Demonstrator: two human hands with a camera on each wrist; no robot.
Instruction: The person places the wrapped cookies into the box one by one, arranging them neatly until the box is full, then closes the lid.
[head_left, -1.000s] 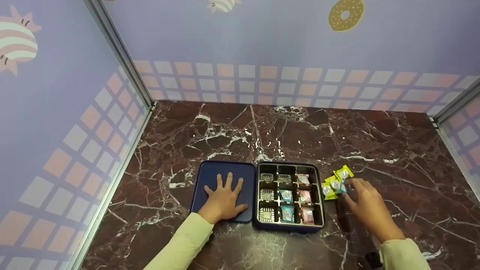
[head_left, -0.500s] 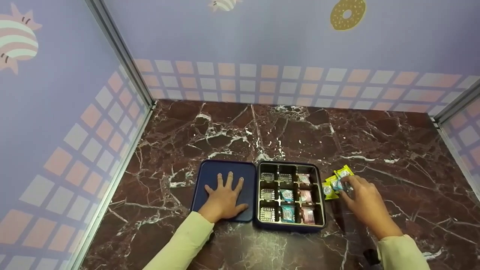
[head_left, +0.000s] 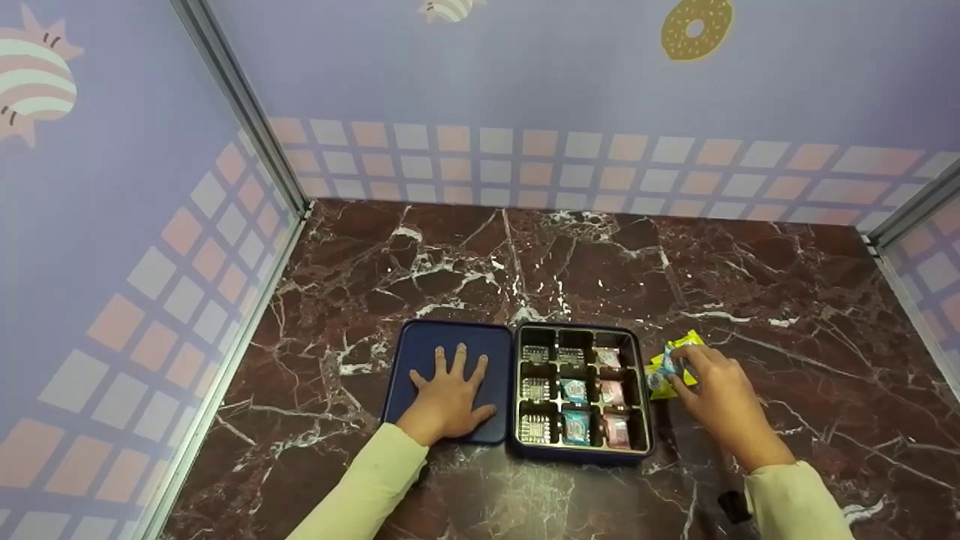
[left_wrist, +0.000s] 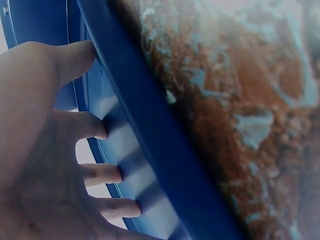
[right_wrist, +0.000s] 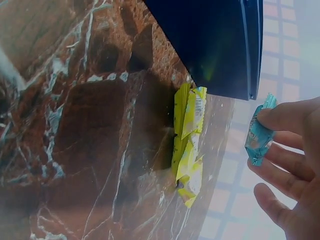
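My left hand (head_left: 446, 397) rests with spread fingers on a dark blue lid (head_left: 412, 352); in the left wrist view its fingertips (left_wrist: 112, 172) touch the lid's surface. The thumb and fingers of my right hand (head_left: 724, 390) pinch a small teal wrapped candy (right_wrist: 260, 132), raised off the table. Just left of that hand, several yellow wrapped candies (right_wrist: 189, 145) lie overlapping on the table. Between both hands stands a dark blue tin (head_left: 581, 455) with a divided insert. Pink candies (head_left: 615, 431) fill its right column; teal candies (head_left: 576, 427) sit in the middle column's two nearer compartments.
Shiny ridged bottoms show in the tin's left column (head_left: 535, 429) and far middle compartment (head_left: 570, 355). The marbled brown table (head_left: 480, 262) meets purple patterned panels (head_left: 525, 67) at the back and both sides.
My right hand has shifted slightly left and lifted the teal candy from the yellow ones. The left hand stays in place on the lid.
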